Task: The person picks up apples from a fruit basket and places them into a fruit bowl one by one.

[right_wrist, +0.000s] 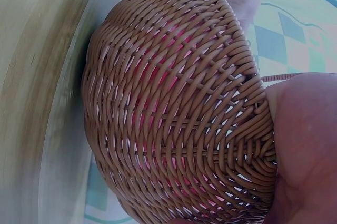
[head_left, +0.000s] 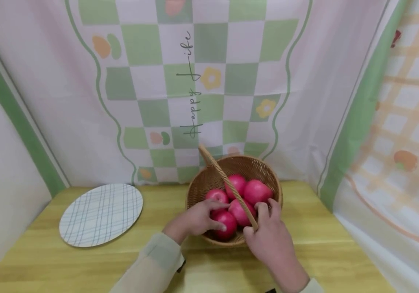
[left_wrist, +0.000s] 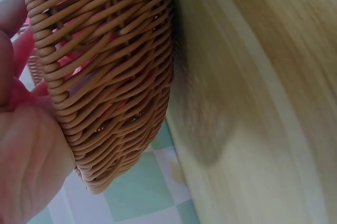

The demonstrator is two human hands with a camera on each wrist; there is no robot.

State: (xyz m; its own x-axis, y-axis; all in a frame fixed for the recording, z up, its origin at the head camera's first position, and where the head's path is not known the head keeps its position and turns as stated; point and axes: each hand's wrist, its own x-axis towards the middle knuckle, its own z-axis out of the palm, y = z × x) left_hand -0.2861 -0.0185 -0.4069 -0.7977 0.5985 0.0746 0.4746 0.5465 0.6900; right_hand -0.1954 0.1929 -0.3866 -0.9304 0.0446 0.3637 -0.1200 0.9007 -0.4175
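Observation:
A round brown wicker basket with an arched handle stands on the table, holding several red apples. Over its left rim reaches my left hand, its thumb and fingers around the front apple. My right hand lies over the right front rim, fingers bent beside the middle apple and thumb near the handle's foot. I cannot tell whether it grips anything, as its fingertips are partly hidden. In the right wrist view, the basket's woven side hides most of the apples.
To the left of the basket lies an oval white plate-like board with a blue-green grid pattern. The wooden table meets a printed cloth behind. More cloth hangs along the right side.

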